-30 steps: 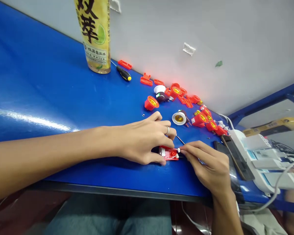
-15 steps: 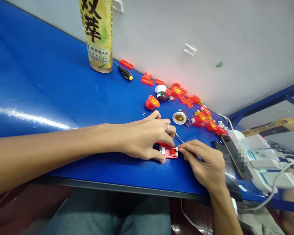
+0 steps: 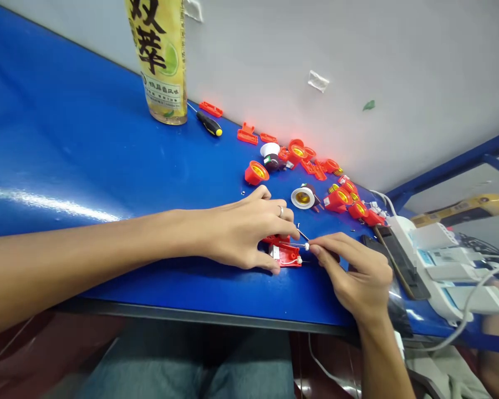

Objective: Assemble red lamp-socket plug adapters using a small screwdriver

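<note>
My left hand [image 3: 249, 230] lies over an opened red plastic housing [image 3: 290, 256] near the table's front edge, thumb on the near side and fingers on the far side, steadying it. Inside the housing is a white block [image 3: 274, 252], with a thin white wire and a second small white end piece [image 3: 299, 259] at its right end. Pinched in my right hand's [image 3: 351, 271] thumb and fingertips is a small white end piece [image 3: 306, 246]. A thin, spring-like strand runs from it back toward the housing. A thin metal shaft [image 3: 303, 234] sticks out beyond the right fingers; its other end is hidden.
Several red lamp sockets [image 3: 256, 173] and loose red parts lie along the wall. A white-rimmed socket [image 3: 303, 198], a screwdriver [image 3: 209, 123] and a drink bottle [image 3: 162, 72] stand or lie farther back. At right are a phone [image 3: 403, 266] and a white power strip [image 3: 428, 277] with chargers.
My right hand has moved slightly right, drawing the small white end piece away from the housing, so the strand now shows stretched. My left hand stays on the housing. The view has shifted slightly.
</note>
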`<state>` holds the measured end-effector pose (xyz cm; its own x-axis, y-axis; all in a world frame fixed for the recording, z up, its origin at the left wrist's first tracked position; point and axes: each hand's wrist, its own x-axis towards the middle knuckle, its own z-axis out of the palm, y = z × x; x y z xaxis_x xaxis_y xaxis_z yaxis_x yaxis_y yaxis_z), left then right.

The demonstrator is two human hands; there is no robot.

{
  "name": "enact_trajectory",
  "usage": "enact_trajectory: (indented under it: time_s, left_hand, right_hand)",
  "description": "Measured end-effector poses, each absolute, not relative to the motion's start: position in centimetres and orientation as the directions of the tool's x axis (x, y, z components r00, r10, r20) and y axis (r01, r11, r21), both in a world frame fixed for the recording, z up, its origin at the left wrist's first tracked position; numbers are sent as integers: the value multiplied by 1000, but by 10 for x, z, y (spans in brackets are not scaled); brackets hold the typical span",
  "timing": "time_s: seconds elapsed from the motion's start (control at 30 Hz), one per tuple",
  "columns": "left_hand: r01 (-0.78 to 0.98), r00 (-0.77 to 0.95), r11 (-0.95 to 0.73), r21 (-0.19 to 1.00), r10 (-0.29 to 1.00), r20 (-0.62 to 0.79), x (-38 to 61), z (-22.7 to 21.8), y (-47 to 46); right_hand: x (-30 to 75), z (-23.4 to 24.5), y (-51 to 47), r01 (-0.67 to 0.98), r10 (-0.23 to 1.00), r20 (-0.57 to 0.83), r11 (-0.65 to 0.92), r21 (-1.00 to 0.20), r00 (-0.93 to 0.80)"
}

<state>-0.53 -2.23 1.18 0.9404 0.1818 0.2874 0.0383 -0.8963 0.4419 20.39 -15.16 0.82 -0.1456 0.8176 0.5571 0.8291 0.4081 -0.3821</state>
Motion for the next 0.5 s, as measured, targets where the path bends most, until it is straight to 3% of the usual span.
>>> enact_trajectory:
  time_s: [0.5]
  left_hand:
    - [-6, 929, -920, 393, 140, 342, -6, 10, -22]
  right_hand:
    - [204, 6, -150, 803, 847, 502, 419, -424, -177]
